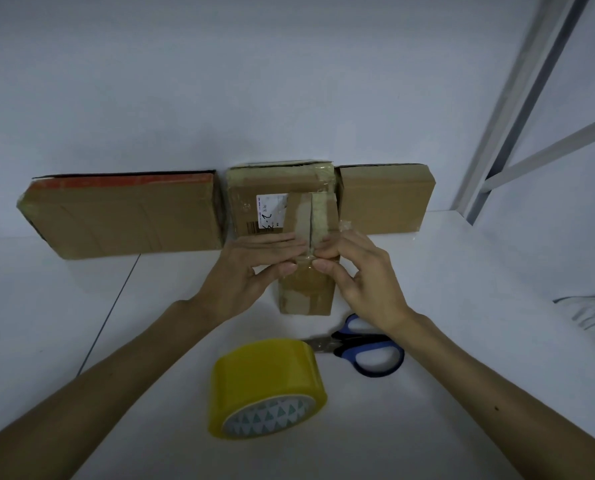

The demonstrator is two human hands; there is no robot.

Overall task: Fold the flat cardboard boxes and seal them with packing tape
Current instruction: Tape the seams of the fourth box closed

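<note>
Currently small box (pixel 308 289) stands mid-tabletop (pixel 462 271), tape roll (pixel 268 382) at its 6 o'clock. Left hand (pixel 251 268): straight fingers press the top flap. Right hand (pixel 361 282): curled grip pinches the near seam edge. Likely light, stiff, flaps springy; hold by the edges.

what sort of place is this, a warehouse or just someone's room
Likely a makeshift packing spot in a room, not a warehouse: a plain white table against a bare wall, reused cardboard boxes standing against it, a yellow tape roll and scissors lying by the small box being sealed.
</note>
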